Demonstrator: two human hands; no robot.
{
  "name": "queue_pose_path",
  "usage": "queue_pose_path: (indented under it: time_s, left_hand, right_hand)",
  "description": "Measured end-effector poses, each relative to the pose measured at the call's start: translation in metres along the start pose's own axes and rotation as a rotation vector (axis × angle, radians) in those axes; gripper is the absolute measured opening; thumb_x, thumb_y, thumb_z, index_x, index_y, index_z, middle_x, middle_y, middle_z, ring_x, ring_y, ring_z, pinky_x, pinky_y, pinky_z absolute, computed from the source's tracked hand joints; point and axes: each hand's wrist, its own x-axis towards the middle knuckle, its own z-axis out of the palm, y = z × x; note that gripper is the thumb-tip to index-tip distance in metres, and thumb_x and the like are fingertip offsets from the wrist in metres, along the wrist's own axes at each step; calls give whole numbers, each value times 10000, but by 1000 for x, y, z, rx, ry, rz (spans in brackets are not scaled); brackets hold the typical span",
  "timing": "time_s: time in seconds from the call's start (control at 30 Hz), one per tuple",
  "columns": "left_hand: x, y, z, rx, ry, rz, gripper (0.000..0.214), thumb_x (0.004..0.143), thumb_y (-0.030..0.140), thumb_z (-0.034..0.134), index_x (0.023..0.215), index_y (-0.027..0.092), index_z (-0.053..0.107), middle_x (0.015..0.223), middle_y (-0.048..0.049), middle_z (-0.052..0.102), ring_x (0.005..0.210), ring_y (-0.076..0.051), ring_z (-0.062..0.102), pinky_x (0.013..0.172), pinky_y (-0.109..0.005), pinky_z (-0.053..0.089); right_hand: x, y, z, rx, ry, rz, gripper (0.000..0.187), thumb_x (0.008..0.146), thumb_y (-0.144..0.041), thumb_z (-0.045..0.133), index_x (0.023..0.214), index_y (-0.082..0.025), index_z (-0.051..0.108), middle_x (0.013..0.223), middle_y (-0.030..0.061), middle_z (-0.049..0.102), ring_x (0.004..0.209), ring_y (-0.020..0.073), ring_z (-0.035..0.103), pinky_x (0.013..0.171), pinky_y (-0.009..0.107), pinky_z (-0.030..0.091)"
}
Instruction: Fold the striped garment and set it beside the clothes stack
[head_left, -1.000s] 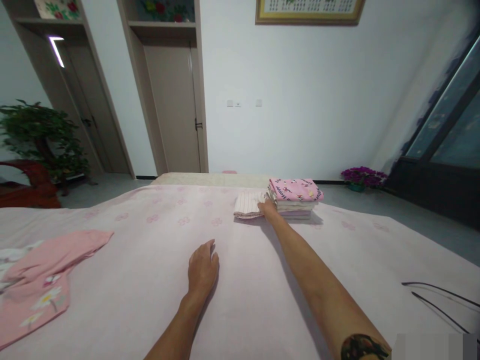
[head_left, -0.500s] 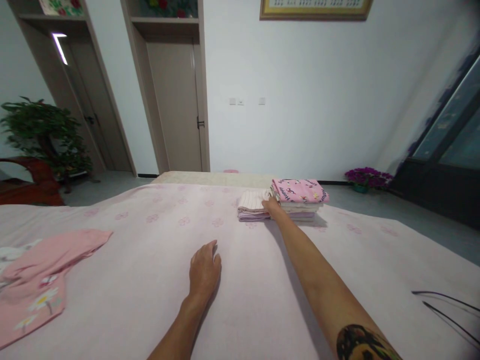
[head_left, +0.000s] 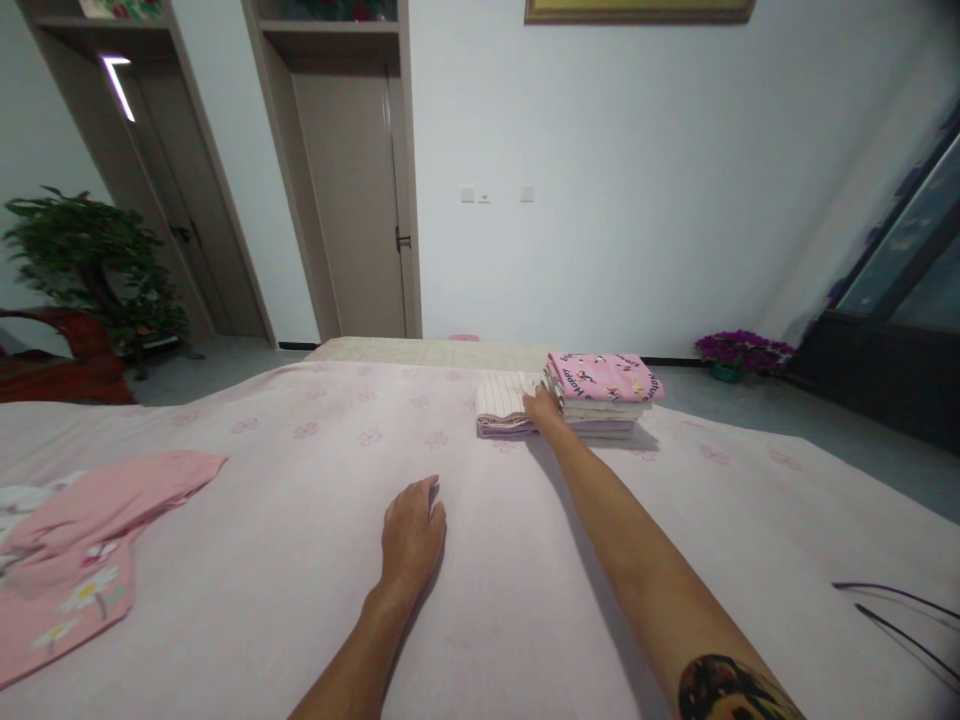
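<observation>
My right hand [head_left: 543, 409] reaches far across the pink bed sheet [head_left: 315, 520] and rests on the near right edge of a folded striped cloth [head_left: 504, 404]. Its fingers are too small to make out. Right beside it stands a stack of folded clothes [head_left: 604, 394] with a pink printed piece on top. My left hand [head_left: 411, 535] lies flat on the sheet, palm down, fingers stretched, holding nothing.
An unfolded pink garment with flowers [head_left: 71, 545] lies at the left edge of the bed. Black cords [head_left: 896, 610] lie at the right. Beyond the bed are doors [head_left: 352, 190], a potted plant [head_left: 90, 265] and purple flowers [head_left: 739, 352] on the floor.
The striped folded cloth now sits flat and squared beside the stack; my right hand stays at its edge. The view has tilted slightly. My left hand has not moved.
</observation>
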Motion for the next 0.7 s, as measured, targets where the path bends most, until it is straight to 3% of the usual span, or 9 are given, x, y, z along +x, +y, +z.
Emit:
queue_pose_path:
  time_s: [0.2, 0.3, 0.37, 0.53, 0.7]
  left_hand:
    - [0, 0, 0, 12, -2, 7, 410, 901, 168, 464, 1294, 162, 581, 1294, -119, 647, 1211, -247, 570, 1089, -408, 365]
    - [0, 0, 0, 11, 1, 10, 408, 898, 161, 469, 1289, 171, 584, 1294, -112, 648, 1217, -242, 569, 1092, -401, 362]
    - [0, 0, 1, 7, 0, 9, 405, 898, 160, 471, 1286, 169, 586, 1291, -112, 650, 1214, -247, 570, 1089, -406, 364]
    - [1, 0, 1, 2, 3, 20, 395, 895, 159, 465, 1267, 160, 601, 1271, -120, 657, 1198, -256, 575, 1084, -417, 366]
    - [1, 1, 0, 1, -2, 27, 368, 889, 149, 461, 1217, 162, 625, 1239, -118, 665, 1178, -251, 581, 1070, -418, 375]
  right_hand:
    - [-8, -3, -1, -161, 72, -65, 406, 888, -214, 538, 1277, -115, 599, 1175, 218, 655, 1158, 301, 595, 954, 370, 439]
    - [-18, -3, 1, -216, 123, -152, 455, 904, -175, 487, 1352, -112, 543, 1337, 226, 563, 1275, 309, 488, 1049, 408, 363]
    - [-26, -3, 4, -240, 131, -263, 470, 899, -153, 480, 1365, -144, 543, 1385, 183, 542, 1313, 289, 435, 1105, 408, 299]
    - [-39, 2, 16, -304, -12, -624, 516, 783, -95, 555, 1285, -191, 627, 1315, 87, 620, 1230, 247, 478, 1070, 357, 318]
    - [-41, 2, 20, -482, -47, -642, 484, 815, -115, 558, 1284, -218, 621, 1291, 82, 631, 1202, 248, 491, 996, 339, 349]
